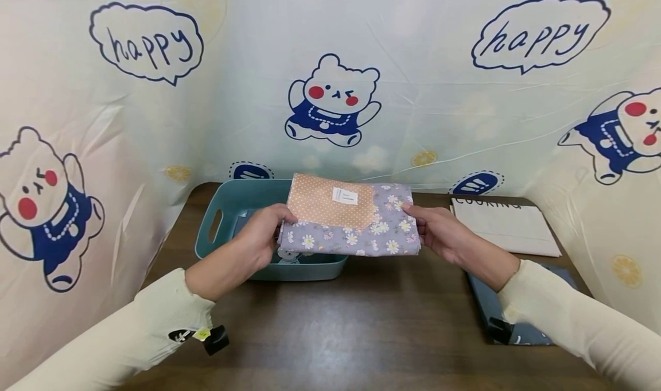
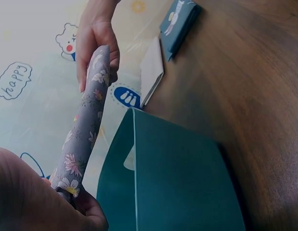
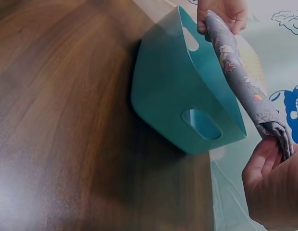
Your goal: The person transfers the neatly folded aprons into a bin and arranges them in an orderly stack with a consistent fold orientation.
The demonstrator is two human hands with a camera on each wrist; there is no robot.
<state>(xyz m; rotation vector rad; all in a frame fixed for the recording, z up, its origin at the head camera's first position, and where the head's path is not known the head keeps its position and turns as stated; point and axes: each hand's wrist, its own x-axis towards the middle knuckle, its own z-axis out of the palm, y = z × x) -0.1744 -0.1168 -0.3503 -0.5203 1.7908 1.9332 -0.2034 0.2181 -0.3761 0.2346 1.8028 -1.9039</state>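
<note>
Both hands hold a folded floral apron (image 1: 351, 239), grey-purple with white daisies and an orange dotted patch bearing a small white label. My left hand (image 1: 262, 230) grips its left edge, thumb on top. At the opposite edge my right hand (image 1: 444, 233) pinches it the same way. The apron is held level above the right part of a teal plastic basket (image 1: 310, 272), hiding part of its inside. Dark blue-grey cloth (image 1: 242, 223) shows within the basket. The right wrist view shows the layered folds of the apron (image 3: 257, 103) at the right hand.
At the right of the brown table (image 1: 330, 328) lies a folded off-white cloth (image 1: 508, 230) with "COOKING" lettering. A folded dark blue cloth (image 1: 488, 302) lies nearer, partly under my right forearm. A printed curtain (image 1: 423, 109) surrounds the table's back and sides.
</note>
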